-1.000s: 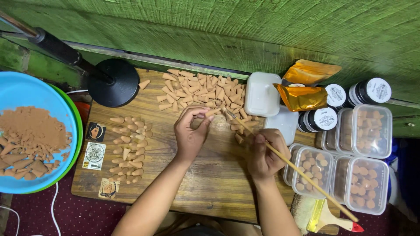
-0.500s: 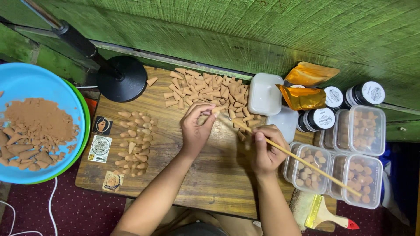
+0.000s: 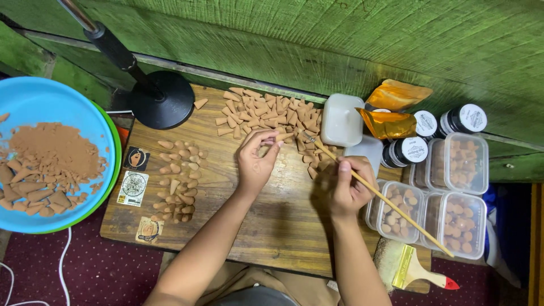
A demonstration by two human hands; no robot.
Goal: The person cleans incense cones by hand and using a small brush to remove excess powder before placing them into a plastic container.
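Here, stick (image 3: pixel 385 199) slanting toward cone (image 3: pixel 281 137).

A wooden table (image 3: pixel 266 221) carries a heap of tan cones (image 3: pixel 269 113) at its far edge. Left of the heap stands a black lamp base (image 3: pixel 164 101); nearer the person than the base lie a smaller cone cluster (image 3: pixel 178 178) and three stickers (image 3: pixel 135 184). Right of the heap sits a white tub (image 3: pixel 341 120).
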